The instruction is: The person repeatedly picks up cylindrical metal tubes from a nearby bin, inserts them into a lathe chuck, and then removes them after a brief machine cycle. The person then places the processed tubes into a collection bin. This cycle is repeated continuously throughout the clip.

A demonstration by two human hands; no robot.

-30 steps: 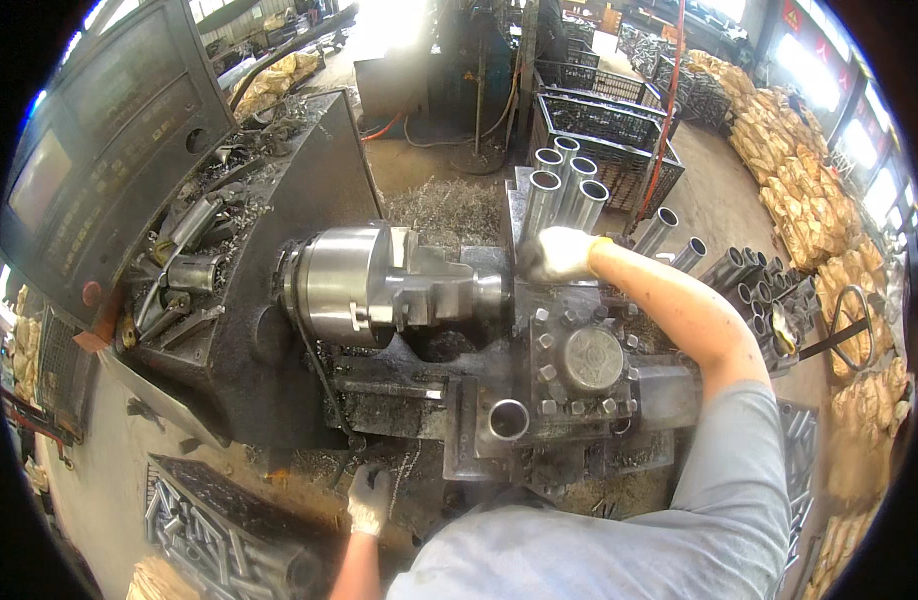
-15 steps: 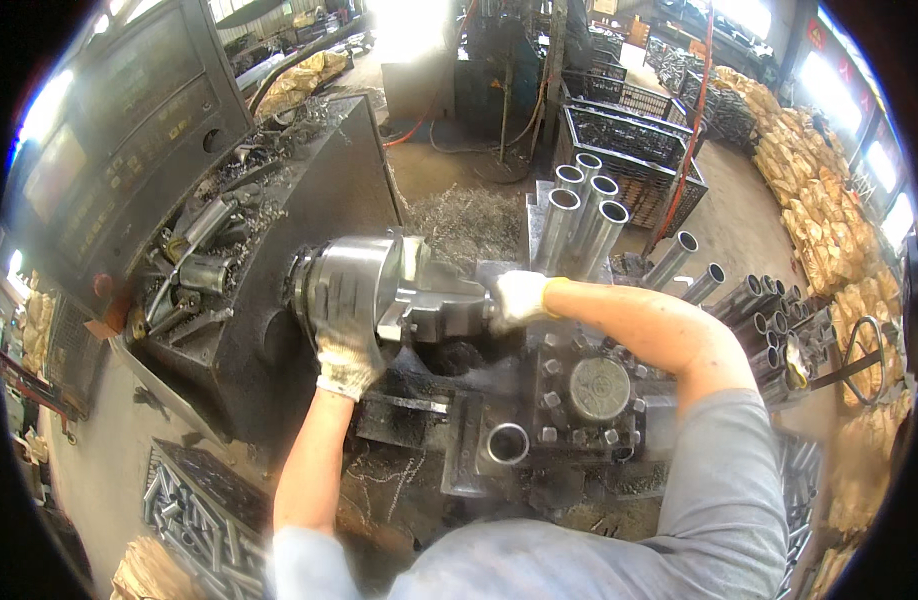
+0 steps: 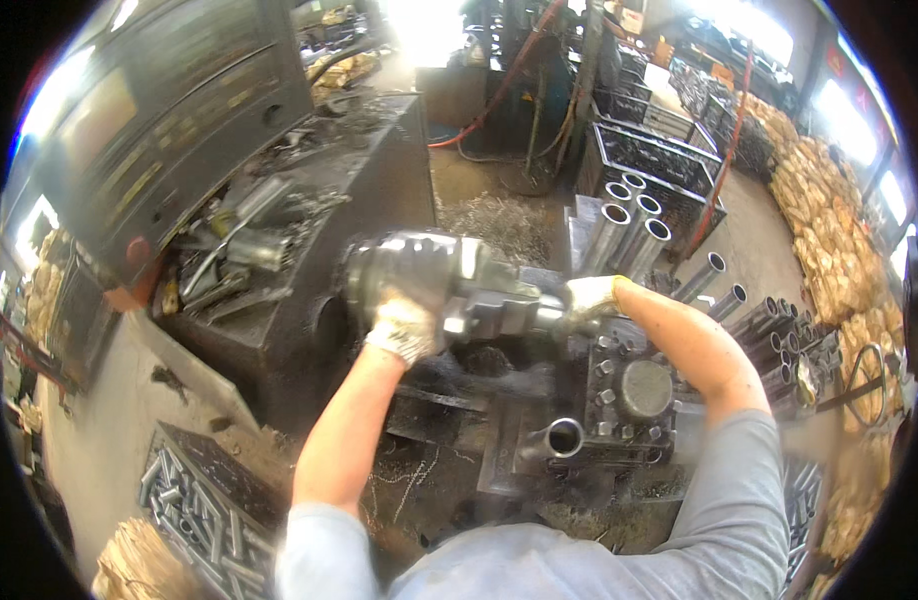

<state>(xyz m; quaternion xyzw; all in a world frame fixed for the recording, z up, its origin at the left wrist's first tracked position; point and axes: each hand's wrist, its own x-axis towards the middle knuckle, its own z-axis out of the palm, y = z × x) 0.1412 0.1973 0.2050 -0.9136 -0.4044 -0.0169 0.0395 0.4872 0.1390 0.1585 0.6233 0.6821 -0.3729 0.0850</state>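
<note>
A round steel lathe chuck (image 3: 404,262), smeared by motion, sits at the middle left with shiny jaws on its right face. My left hand (image 3: 407,318), in a whitish knitted glove, grips the near side of the chuck; its fingertips are blurred. From the jaws a dark, blocky metal piece (image 3: 504,303) reaches to the right. Around its right end my gloved right hand (image 3: 591,297) is closed, with the fingers partly hidden. Just below that hand stands a bolted tool post (image 3: 646,388). A short steel tube (image 3: 563,438) lies left of the post, its open end showing.
Several steel tubes (image 3: 651,240) stand upright beyond my right hand, with more tubes (image 3: 779,345) stacked at the right. Metal parts lie on the machine housing (image 3: 379,180) at left. A crate of short tubes (image 3: 194,510) is at lower left. Black crates (image 3: 654,165) stand behind.
The view has swung left, so the whole scene sits farther right in the picture. Both hands remain at the chuck and the metal piece.
</note>
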